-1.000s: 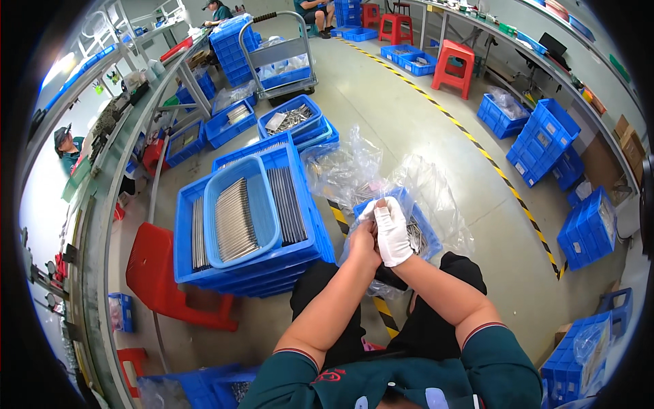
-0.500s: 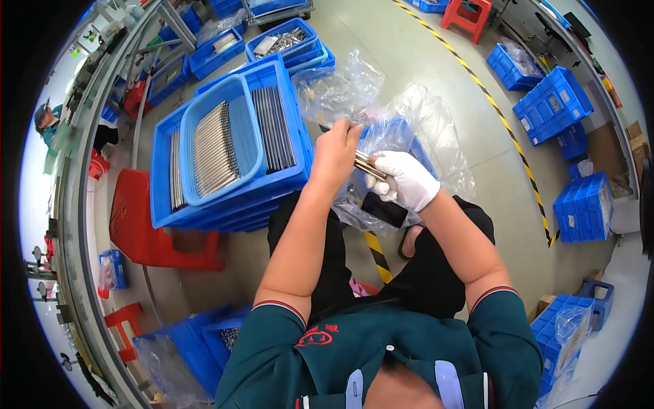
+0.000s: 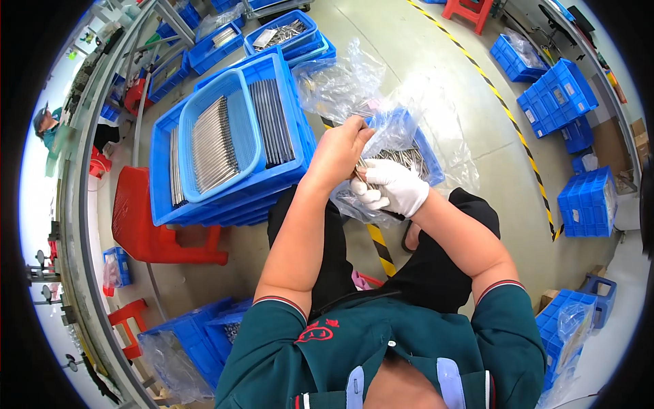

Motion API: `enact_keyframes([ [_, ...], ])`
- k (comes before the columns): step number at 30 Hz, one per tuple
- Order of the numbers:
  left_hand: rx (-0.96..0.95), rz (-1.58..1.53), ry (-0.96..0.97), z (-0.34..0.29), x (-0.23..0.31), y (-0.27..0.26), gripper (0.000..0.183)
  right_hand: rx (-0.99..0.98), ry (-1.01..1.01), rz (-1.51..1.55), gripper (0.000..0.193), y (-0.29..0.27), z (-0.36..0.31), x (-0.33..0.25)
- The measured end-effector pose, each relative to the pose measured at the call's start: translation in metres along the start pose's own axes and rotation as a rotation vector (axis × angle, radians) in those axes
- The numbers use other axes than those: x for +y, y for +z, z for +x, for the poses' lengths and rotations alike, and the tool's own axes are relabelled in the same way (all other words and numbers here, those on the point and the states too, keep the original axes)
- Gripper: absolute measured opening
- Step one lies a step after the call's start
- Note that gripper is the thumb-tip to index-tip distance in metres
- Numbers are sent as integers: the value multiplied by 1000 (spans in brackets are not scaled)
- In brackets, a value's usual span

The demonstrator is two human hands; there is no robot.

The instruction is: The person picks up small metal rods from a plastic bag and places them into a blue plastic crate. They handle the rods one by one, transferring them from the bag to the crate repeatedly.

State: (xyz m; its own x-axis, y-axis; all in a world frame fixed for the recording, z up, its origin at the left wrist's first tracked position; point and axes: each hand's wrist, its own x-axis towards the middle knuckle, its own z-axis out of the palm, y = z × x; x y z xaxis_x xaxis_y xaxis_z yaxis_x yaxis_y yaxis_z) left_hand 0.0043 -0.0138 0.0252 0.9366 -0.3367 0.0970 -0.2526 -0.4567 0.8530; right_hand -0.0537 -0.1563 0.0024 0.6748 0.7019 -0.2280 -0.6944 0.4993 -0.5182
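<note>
1. While the gloved right hand (image 3: 396, 189) has its fingers clamped on slim metal rods (image 3: 361, 168), the bare left hand (image 3: 337, 153) bunches its fingers beside them; whether those grip, I cannot tell.
2. A loose hold could spill rods; the crumpled plastic bag (image 3: 455, 151) around the blue bin (image 3: 429, 153) could snag them.
3. Leftward, the crate stack's rim (image 3: 300, 126) crowds movement; rightward, floor (image 3: 492, 178) gives room.

Curled left hand (image 3: 338, 151) beside right hand (image 3: 400, 187)
</note>
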Motion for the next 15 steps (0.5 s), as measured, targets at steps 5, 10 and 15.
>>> enact_keyframes([
  [5,386,-132,-40,4,0,-6,23,273,-64,-291,19,-4,-3,-6],
  [10,265,-728,-85,5,-13,-7,28,343,-191,-391,21,-8,-12,-19],
  [15,108,-978,-168,-1,-6,-1,27,374,-237,-533,22,-4,-22,-35],
])
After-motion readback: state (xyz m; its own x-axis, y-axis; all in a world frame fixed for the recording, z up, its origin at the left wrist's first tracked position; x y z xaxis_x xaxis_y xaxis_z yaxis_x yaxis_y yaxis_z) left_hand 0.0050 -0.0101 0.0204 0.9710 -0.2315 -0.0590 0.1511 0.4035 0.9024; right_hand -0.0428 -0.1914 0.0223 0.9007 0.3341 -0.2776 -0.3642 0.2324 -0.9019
